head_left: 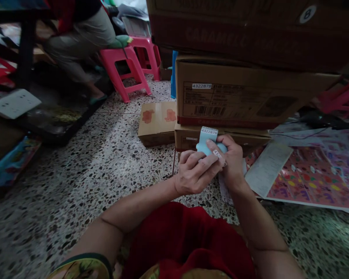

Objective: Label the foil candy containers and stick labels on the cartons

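Note:
In front of the stacked boxes, my right hand [233, 159] is closed around a roll of number stickers on pale blue backing [205, 142]. The free end of its strip sticks up and carries a white sticker [209, 132] printed 4322878. My left hand [194, 170] meets the right one, its fingers bent together. At its fingertips is a loose white sticker [217, 154], partly hidden, with only the first digits readable. A cardboard box [221, 93] just beyond my hands bears a sticker with the same number [201, 86].
Another carton [244, 31] tops the stack. A smaller box [157, 122] sits on the speckled floor [116, 162]. Printed colourful sheets [314, 174] lie at right. Pink stools [125, 71] stand behind, with a seated person [87, 42] nearby. A power socket [14, 102] is at left.

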A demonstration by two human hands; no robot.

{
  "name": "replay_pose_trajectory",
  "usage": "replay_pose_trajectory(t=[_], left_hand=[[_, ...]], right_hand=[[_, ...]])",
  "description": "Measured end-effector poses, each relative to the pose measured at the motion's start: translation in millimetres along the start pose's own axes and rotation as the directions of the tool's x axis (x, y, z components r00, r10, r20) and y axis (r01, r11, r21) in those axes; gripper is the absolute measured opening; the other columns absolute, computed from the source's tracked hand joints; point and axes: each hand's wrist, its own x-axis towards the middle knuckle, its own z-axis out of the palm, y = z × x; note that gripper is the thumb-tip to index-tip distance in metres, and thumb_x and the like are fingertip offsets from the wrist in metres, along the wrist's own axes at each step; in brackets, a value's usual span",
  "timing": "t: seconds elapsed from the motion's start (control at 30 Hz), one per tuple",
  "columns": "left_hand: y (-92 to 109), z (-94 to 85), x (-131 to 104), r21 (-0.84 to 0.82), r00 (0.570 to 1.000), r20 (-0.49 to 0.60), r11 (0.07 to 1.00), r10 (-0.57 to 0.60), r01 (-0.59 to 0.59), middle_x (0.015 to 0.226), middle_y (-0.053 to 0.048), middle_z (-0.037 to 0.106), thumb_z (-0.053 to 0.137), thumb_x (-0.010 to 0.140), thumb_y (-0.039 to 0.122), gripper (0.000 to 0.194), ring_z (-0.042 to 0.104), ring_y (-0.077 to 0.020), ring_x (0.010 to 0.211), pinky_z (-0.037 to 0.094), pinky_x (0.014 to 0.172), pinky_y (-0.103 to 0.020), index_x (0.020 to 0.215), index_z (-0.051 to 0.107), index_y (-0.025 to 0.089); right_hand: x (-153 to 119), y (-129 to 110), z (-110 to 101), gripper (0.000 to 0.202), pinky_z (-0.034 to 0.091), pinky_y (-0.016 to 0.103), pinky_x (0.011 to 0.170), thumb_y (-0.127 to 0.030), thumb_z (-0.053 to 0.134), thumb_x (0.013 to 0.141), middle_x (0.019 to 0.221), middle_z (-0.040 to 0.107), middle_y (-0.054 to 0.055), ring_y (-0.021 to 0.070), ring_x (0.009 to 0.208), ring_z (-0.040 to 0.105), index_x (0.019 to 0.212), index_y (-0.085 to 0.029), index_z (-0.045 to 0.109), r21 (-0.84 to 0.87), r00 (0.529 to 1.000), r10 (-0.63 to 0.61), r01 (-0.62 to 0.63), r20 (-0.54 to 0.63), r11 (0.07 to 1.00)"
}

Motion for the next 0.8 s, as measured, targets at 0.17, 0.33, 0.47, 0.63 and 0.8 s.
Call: replay_pose_trajectory(t=[0.17,0.33,0.47,0.63,0.8], left_hand=[[3.6,-0.5,-1.7,-0.130,0.994,-0.074,0.988,0.080,-0.089,0.094,-0.001,0.072,0.069,0.090,0.041,0.019,0.057,-0.0164,0.087,0.046,0.081,-0.032,0.103,0.072,0.028],[-14.0,-2.6,18.0,-0.253,0.944,0.106,0.910,-0.311,0.328,0.103,-0.006,0.066,0.060,0.097,0.029,0.022,0.059,-0.0172,0.094,0.048,0.085,-0.034,0.117,0.066,0.024],[-24.9,4.3,24.7,-0.377,0.895,0.302,0.820,-0.330,0.430,0.103,-0.007,0.063,0.058,0.097,0.035,0.023,0.059,-0.0185,0.100,0.050,0.088,-0.036,0.112,0.070,0.024],[-22.9,7.5,19.9,-0.440,0.830,0.367,0.708,-0.420,0.552,0.105,-0.006,0.063,0.069,0.091,0.030,0.012,0.060,-0.0183,0.103,0.051,0.090,-0.036,0.100,0.074,0.025],[-20.3,10.4,20.9,-0.475,0.785,0.398,0.626,-0.474,0.619,0.102,-0.006,0.063,0.076,0.085,0.029,0.010,0.061,-0.0197,0.102,0.052,0.089,-0.037,0.091,0.073,0.021]], right_hand=[[1.0,4.5,-6.3,0.027,0.043,0.027,0.064,-0.046,0.065,0.085,0.076,0.053,0.000,0.0142,0.071,0.051,0.075,-0.021,0.062,0.017,1.000,0.019,-0.018,-0.002,1.000],[3.5,7.5,-9.3,0.030,0.040,0.027,0.063,-0.047,0.065,0.085,0.072,0.049,-0.001,0.0130,0.069,0.048,0.070,-0.021,0.058,0.046,0.998,-0.051,0.049,0.045,0.998],[4.9,10.2,-10.5,0.025,0.042,0.029,0.068,-0.043,0.062,0.085,0.074,0.052,-0.001,0.0144,0.071,0.050,0.073,-0.021,0.058,0.045,0.991,-0.088,0.084,0.097,0.995],[6.7,15.9,-8.1,0.024,0.043,0.030,0.070,-0.044,0.064,0.082,0.075,0.054,-0.001,0.0148,0.072,0.052,0.074,-0.021,0.060,0.037,0.995,-0.065,0.062,0.078,0.997],[8.5,17.9,-5.8,0.030,0.041,0.028,0.067,-0.047,0.065,0.083,0.072,0.054,-0.001,0.0151,0.071,0.053,0.072,-0.020,0.060,0.022,0.996,-0.059,0.057,0.067,0.998]])
